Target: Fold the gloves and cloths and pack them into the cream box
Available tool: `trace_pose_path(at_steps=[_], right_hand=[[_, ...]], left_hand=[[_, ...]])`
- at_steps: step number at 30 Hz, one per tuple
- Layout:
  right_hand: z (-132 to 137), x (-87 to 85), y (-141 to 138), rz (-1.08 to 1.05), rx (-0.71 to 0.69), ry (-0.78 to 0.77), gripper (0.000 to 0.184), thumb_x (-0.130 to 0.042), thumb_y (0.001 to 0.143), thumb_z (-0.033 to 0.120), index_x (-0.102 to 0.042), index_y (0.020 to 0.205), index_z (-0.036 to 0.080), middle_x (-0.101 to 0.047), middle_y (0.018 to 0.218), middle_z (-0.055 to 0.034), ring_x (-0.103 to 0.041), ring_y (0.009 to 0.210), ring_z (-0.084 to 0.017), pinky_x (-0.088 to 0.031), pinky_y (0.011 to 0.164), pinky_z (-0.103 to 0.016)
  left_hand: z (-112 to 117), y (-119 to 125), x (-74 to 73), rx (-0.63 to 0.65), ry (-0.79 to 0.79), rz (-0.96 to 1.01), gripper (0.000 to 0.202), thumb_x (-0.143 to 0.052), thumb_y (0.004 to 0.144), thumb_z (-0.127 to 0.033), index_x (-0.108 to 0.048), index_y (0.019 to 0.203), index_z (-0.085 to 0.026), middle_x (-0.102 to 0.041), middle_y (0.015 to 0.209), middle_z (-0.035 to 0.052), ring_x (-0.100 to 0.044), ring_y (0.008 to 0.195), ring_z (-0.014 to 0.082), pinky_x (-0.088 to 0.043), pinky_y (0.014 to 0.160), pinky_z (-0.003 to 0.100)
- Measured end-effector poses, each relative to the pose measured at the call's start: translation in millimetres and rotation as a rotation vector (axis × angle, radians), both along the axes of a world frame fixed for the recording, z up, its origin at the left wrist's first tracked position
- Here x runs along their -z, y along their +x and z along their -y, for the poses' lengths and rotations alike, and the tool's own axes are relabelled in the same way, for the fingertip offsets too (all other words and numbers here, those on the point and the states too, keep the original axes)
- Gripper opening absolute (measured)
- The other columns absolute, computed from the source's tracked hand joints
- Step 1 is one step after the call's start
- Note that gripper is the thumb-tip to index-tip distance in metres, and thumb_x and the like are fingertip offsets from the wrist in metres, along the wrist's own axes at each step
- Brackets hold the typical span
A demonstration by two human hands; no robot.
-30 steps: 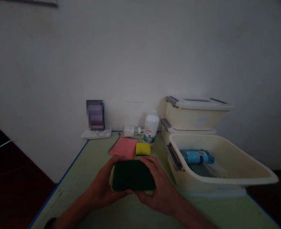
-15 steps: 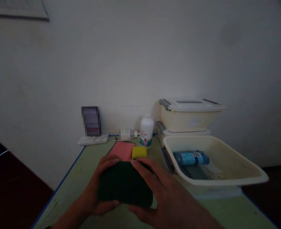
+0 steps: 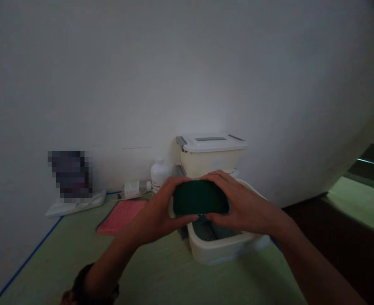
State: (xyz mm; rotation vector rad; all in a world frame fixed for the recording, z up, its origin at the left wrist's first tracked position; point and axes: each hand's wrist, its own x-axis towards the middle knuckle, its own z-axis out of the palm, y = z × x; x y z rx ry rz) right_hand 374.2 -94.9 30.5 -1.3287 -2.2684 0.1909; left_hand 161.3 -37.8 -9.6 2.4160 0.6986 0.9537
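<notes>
Both hands hold a dark green scouring pad [image 3: 201,197], rectangular with rounded corners. My left hand [image 3: 164,209] grips its left end, fingers along the top edge and thumb below. On the opposite end, my right hand [image 3: 240,203] has the same hold. Just behind and below the pad is the open cream bin [image 3: 225,250], partly covered by the hands. Dark greenish contents [image 3: 206,231] show inside it. To the left of the bin, a pink cloth [image 3: 122,216] lies flat on the table, its right side hidden by my left hand.
A lidded cream box [image 3: 210,156] stands stacked behind the bin against the wall. A white bottle [image 3: 160,173] stands by the wall, beside a clear bottle [image 3: 132,189] on its side. At the left, a blurred-out device [image 3: 70,176] rests on a white power strip [image 3: 75,204].
The hands have carried the scouring pad up and rightward from the table's front to over the open bin. My view has turned right. The yellow sponge is out of sight.
</notes>
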Motion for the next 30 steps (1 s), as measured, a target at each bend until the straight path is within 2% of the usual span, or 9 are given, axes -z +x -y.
trace_pose_path(at_steps=[4,9,12,15,18,21,25,30], right_hand=[[-3.2,5.4,28.7,0.092,0.019,-0.017,0.060,-0.068,0.067,0.030,-0.045,0.121,0.018,-0.053,0.115,-0.0093,-0.048,0.107,-0.025,-0.039,0.094,-0.042],[-5.5,15.1,50.2,0.078,0.014,-0.208,0.064,-0.068,0.068,0.041,-0.045,0.122,0.017,-0.056,0.115,-0.0094,-0.052,0.105,-0.023,-0.043,0.090,-0.037],[-8.8,17.8,57.7,0.096,0.017,-0.321,0.073,-0.069,0.067,0.045,-0.042,0.128,0.016,-0.054,0.122,-0.0111,-0.052,0.109,-0.024,-0.042,0.092,-0.037],[-13.3,19.1,60.8,0.163,-0.070,-0.376,0.078,-0.070,0.066,0.047,-0.043,0.132,0.017,-0.052,0.127,-0.0114,-0.049,0.114,-0.026,-0.037,0.098,-0.039],[-17.4,21.4,59.1,0.239,-0.179,-0.404,0.063,-0.072,0.065,0.044,-0.055,0.123,0.024,-0.060,0.115,-0.0074,-0.053,0.108,-0.026,-0.035,0.097,-0.041],[-21.1,26.1,55.4,0.253,-0.207,-0.455,0.057,-0.072,0.066,0.042,-0.058,0.119,0.026,-0.059,0.114,-0.0058,-0.054,0.106,-0.025,-0.036,0.097,-0.040],[-25.5,34.4,52.2,0.202,-0.216,-0.541,0.056,-0.068,0.069,0.049,-0.058,0.120,0.026,-0.051,0.120,-0.0065,-0.052,0.108,-0.022,-0.040,0.095,-0.035],[-26.1,40.2,51.5,0.232,-0.203,-0.489,0.048,-0.062,0.076,0.051,-0.063,0.113,0.021,-0.055,0.114,-0.0084,-0.051,0.107,-0.023,-0.039,0.095,-0.037]], left_hand=[[-5.2,15.7,6.4,0.030,-0.114,-0.108,0.074,-0.065,0.076,-0.038,-0.027,0.136,-0.019,-0.043,0.133,0.0149,-0.048,0.115,0.0286,-0.042,0.096,0.042],[-6.0,18.5,18.9,0.038,-0.091,-0.200,0.064,-0.053,0.084,-0.040,-0.021,0.137,-0.022,-0.037,0.138,0.0140,-0.042,0.123,0.0283,-0.035,0.103,0.047],[-6.8,16.3,20.7,0.066,-0.111,-0.252,0.055,-0.047,0.088,-0.040,-0.025,0.136,-0.023,-0.036,0.141,0.0127,-0.037,0.127,0.0275,-0.031,0.106,0.047],[-9.6,14.8,23.4,0.083,-0.123,-0.277,0.046,-0.041,0.091,-0.037,-0.032,0.134,-0.024,-0.035,0.142,0.0096,-0.028,0.133,0.0259,-0.028,0.108,0.045],[-12.1,15.2,27.9,0.103,-0.094,-0.250,0.034,-0.038,0.093,-0.031,-0.042,0.126,-0.026,-0.045,0.134,0.0047,-0.027,0.133,0.0217,-0.026,0.109,0.041],[-12.6,16.2,31.5,0.130,-0.042,-0.215,0.028,-0.038,0.093,-0.025,-0.049,0.118,-0.028,-0.053,0.121,0.0019,-0.032,0.129,0.0182,-0.026,0.109,0.036],[-11.6,16.5,33.7,0.144,0.019,-0.191,0.026,-0.039,0.093,-0.022,-0.049,0.116,-0.026,-0.053,0.118,0.0023,-0.031,0.128,0.0165,-0.026,0.107,0.032],[-12.0,18.0,32.1,0.173,0.046,-0.187,0.019,-0.039,0.093,-0.020,-0.053,0.106,-0.022,-0.055,0.108,0.0029,-0.036,0.122,0.0162,-0.023,0.108,0.031]])
